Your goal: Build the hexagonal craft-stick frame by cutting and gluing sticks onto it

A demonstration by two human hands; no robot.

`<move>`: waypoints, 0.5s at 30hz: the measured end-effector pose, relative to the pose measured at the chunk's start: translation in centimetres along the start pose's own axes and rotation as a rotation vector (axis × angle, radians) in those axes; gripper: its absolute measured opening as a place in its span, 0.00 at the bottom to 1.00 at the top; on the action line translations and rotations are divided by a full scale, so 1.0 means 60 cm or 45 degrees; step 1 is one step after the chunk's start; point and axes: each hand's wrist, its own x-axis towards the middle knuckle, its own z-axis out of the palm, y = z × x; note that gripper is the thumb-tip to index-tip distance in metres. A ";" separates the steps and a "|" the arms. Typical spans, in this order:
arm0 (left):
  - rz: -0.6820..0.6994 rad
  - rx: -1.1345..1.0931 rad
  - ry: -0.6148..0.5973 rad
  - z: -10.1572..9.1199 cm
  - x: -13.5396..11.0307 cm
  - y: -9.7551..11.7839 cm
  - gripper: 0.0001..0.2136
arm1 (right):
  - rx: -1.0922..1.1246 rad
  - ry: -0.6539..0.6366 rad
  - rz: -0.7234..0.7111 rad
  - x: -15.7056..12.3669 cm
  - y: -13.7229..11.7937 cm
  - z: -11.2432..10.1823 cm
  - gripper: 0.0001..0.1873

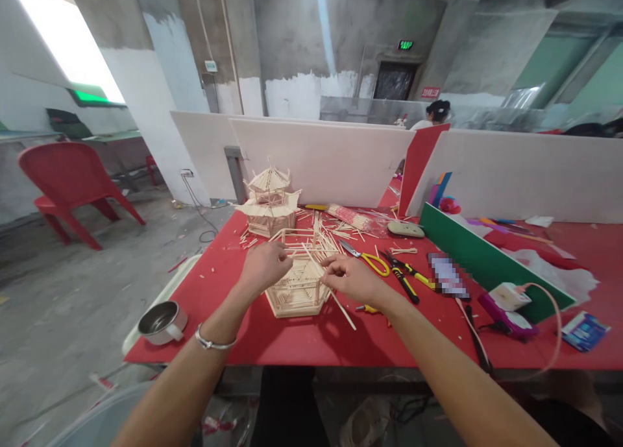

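In front of me on the red table stands a six-sided model of thin wooden sticks (298,304), with an open frame of sticks at its upper back. My left hand (265,266) is over its left side, fingers curled together; what they pinch, if anything, is hidden. On the right side, my right hand (349,277) pinches a long thin wooden stick (344,311), which slants across the model and down past its right edge. Behind it is a pagoda model (270,204) of the same sticks, with two tiers of roof.
Loose sticks (331,239) and a bundle in plastic (348,217) lie behind the model. To the right are scissors (372,262), pliers (403,281), a pixelated phone-like object (448,275) and a green divider (487,259). A metal cup (163,322) stands at the left edge.
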 end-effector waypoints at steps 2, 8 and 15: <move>-0.012 0.011 -0.001 0.002 0.001 -0.001 0.13 | -0.038 -0.030 0.014 0.001 -0.005 -0.006 0.09; -0.024 0.034 -0.013 0.002 0.001 0.000 0.13 | -0.176 -0.140 0.037 0.005 -0.024 -0.018 0.11; -0.036 0.040 -0.005 -0.001 -0.003 0.002 0.12 | -0.218 -0.167 0.011 0.014 -0.024 -0.015 0.14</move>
